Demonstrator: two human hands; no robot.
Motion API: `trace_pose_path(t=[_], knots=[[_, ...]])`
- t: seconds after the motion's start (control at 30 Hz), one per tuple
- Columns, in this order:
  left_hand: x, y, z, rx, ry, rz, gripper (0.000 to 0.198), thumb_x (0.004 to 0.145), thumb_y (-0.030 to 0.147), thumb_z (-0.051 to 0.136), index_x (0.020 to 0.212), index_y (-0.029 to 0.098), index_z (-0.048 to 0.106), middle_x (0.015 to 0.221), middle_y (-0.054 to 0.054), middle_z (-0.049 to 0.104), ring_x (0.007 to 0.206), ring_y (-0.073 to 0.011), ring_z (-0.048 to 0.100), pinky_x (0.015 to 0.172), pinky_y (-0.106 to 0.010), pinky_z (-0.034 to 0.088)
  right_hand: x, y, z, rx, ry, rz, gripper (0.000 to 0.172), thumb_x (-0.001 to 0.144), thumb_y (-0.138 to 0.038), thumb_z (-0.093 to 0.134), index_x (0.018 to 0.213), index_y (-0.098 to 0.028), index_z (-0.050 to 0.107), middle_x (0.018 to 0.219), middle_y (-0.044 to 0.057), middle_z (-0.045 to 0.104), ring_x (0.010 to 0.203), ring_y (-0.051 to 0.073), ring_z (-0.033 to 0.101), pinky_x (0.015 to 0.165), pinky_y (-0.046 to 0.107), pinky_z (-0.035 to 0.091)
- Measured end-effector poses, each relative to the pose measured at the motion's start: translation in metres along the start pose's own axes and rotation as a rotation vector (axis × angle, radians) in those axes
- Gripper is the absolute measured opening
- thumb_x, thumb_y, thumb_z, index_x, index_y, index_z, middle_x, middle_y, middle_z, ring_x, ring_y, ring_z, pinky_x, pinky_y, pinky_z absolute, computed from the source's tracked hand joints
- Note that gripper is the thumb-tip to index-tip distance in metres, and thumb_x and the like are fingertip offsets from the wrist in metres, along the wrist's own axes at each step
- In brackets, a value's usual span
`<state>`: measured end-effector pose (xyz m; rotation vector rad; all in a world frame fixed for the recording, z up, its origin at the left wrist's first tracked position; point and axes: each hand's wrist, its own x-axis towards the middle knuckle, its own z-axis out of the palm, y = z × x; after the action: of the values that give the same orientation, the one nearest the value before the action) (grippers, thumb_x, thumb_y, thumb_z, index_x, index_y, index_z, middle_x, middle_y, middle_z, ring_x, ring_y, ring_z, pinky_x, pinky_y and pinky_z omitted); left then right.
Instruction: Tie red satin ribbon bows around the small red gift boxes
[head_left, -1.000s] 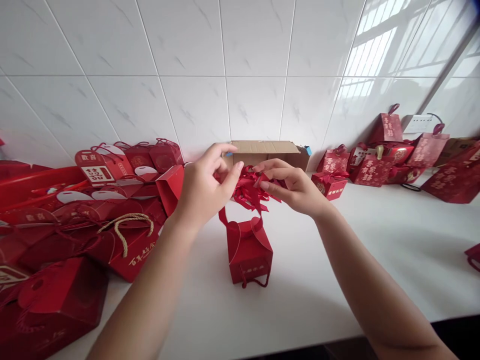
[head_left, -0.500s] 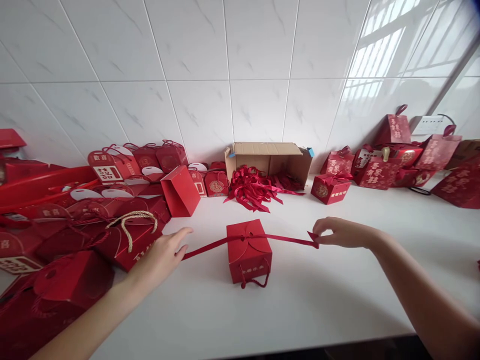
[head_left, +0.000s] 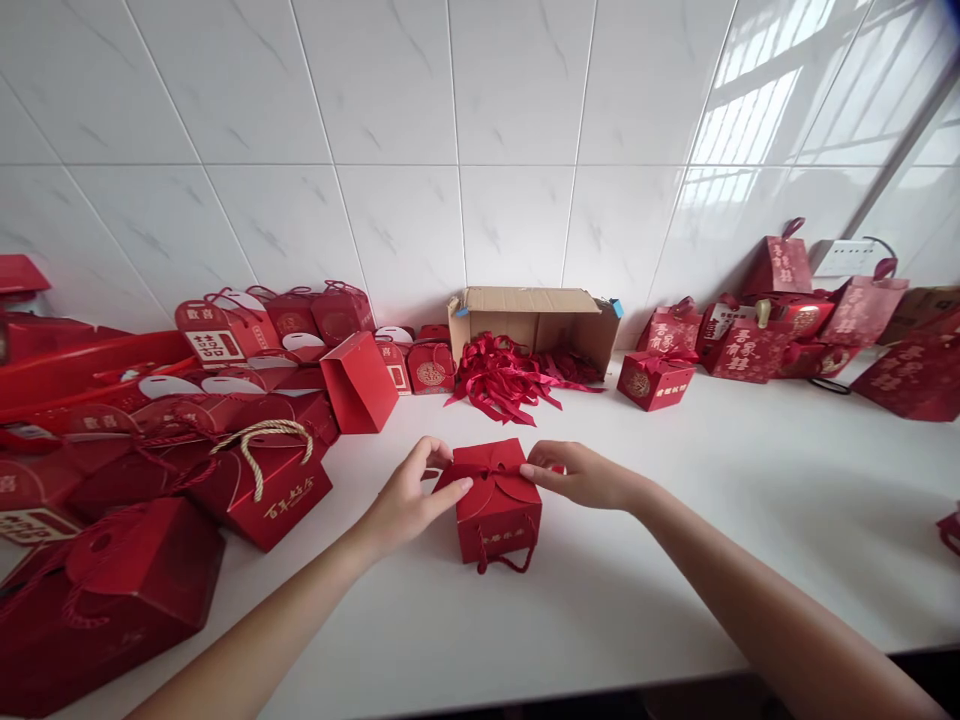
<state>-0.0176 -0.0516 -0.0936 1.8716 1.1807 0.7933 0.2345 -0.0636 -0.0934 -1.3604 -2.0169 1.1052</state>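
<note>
A red gift box [head_left: 499,522] stands upright on the white table, its petal flaps folded shut on top. A red cord handle [head_left: 508,566] hangs down its front. Across the top runs a red ribbon [head_left: 491,469], drawn in close at the middle. My left hand [head_left: 420,495] is at the box's left top edge, thumb over the top and fingers curled, closed on the ribbon's left part. At the right top edge my right hand [head_left: 585,474] pinches the ribbon, a bit of which shows behind the fingers. The fingertips partly hide the ribbon.
A cardboard box [head_left: 532,300] on its side spills loose red ribbons [head_left: 499,380]. A ribbon-tied red box [head_left: 656,382] sits right of it. Several red gift boxes [head_left: 277,490] crowd the left, more red bags [head_left: 750,348] the right. A tiled wall [head_left: 517,220] closes off the back.
Both hands have moved inward from either side to the box top. The ribbon, stretched out sideways before, is now gathered close over the flaps. The box stays in place.
</note>
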Motion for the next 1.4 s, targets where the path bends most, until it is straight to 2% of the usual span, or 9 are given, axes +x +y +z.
trace_pose_path(t=[0.17,0.4,0.53,0.67,0.8,0.9,1.0,1.13,1.4], knots=[[0.006,-0.006,0.004,-0.149,-0.032,-0.093,0.027,0.077,0.037,0.059,0.089,0.021,0.041,0.092,0.0,0.051,0.085,-0.0145,0.052,0.074,-0.028,0.043,0.008,0.01,0.012,0.353,-0.161,0.083,0.048,0.073,-0.061,0.062,0.062,-0.016,0.05,0.056,-0.002,0.054,0.053,0.009,0.046,0.054,0.023,0.035],[0.005,-0.005,0.0,-0.247,-0.206,-0.269,0.034,0.075,0.049,0.059,0.084,0.016,0.056,0.065,0.004,0.046,0.051,-0.0074,0.032,0.048,-0.023,0.021,0.011,0.018,0.016,0.663,-0.095,0.015,0.045,0.077,-0.058,0.06,0.065,-0.014,0.054,0.063,0.001,0.056,0.056,0.009,0.048,0.049,0.021,0.029],[0.007,-0.01,-0.005,-0.206,-0.115,-0.294,0.047,0.064,0.054,0.068,0.059,0.018,0.037,0.054,0.007,0.027,0.047,-0.0061,0.018,0.047,-0.024,0.01,0.011,0.027,0.01,0.616,-0.078,-0.05,0.043,0.076,-0.051,0.066,0.057,-0.015,0.05,0.051,-0.003,0.045,0.047,0.007,0.04,0.048,0.023,0.026],[0.007,-0.011,-0.01,-0.129,-0.084,-0.274,0.059,0.061,0.054,0.071,0.056,0.019,0.024,0.055,0.007,0.016,0.048,-0.0064,0.015,0.047,-0.024,0.009,0.009,0.031,0.004,0.572,-0.044,-0.091,0.045,0.076,-0.049,0.066,0.053,-0.015,0.047,0.047,-0.005,0.039,0.046,0.006,0.033,0.048,0.024,0.023],[0.004,-0.006,-0.014,-0.069,-0.048,-0.176,0.045,0.07,0.054,0.063,0.062,0.019,0.037,0.059,0.005,0.032,0.053,-0.0088,0.031,0.048,-0.022,0.023,0.003,0.024,-0.001,0.619,-0.07,-0.096,0.039,0.077,-0.047,0.066,0.06,-0.014,0.056,0.054,-0.002,0.049,0.053,0.008,0.041,0.054,0.025,0.031],[0.004,0.001,-0.015,0.069,0.067,-0.088,0.036,0.073,0.054,0.058,0.083,0.021,0.05,0.09,-0.003,0.053,0.084,-0.0184,0.05,0.064,-0.026,0.039,-0.002,0.011,-0.005,0.714,-0.067,-0.128,0.031,0.077,-0.041,0.068,0.065,-0.014,0.062,0.061,0.0,0.053,0.058,0.01,0.046,0.059,0.025,0.036],[0.005,0.012,-0.005,0.264,0.146,0.068,0.038,0.074,0.053,0.058,0.095,0.023,0.049,0.111,-0.007,0.05,0.111,-0.0255,0.044,0.085,-0.035,0.04,-0.002,-0.005,-0.009,0.805,-0.021,-0.157,0.022,0.076,-0.035,0.07,0.07,-0.014,0.065,0.063,0.0,0.055,0.06,0.009,0.048,0.061,0.024,0.037],[0.008,0.031,0.021,0.464,0.133,0.32,0.039,0.074,0.05,0.06,0.096,0.022,0.044,0.104,-0.007,0.053,0.103,-0.0253,0.047,0.094,-0.044,0.031,-0.001,-0.026,-0.009,0.81,0.021,-0.221,0.019,0.078,-0.032,0.069,0.069,-0.015,0.066,0.063,-0.001,0.055,0.06,0.008,0.047,0.058,0.022,0.038],[0.026,0.041,0.031,0.586,0.5,0.406,0.028,0.079,0.034,0.053,0.097,0.02,0.037,0.101,-0.009,0.055,0.099,-0.0263,0.051,0.085,-0.043,0.031,-0.013,-0.03,-0.011,0.59,0.153,-0.202,0.026,0.078,-0.041,0.067,0.078,-0.015,0.065,0.07,0.002,0.058,0.065,0.012,0.052,0.057,0.026,0.046]])
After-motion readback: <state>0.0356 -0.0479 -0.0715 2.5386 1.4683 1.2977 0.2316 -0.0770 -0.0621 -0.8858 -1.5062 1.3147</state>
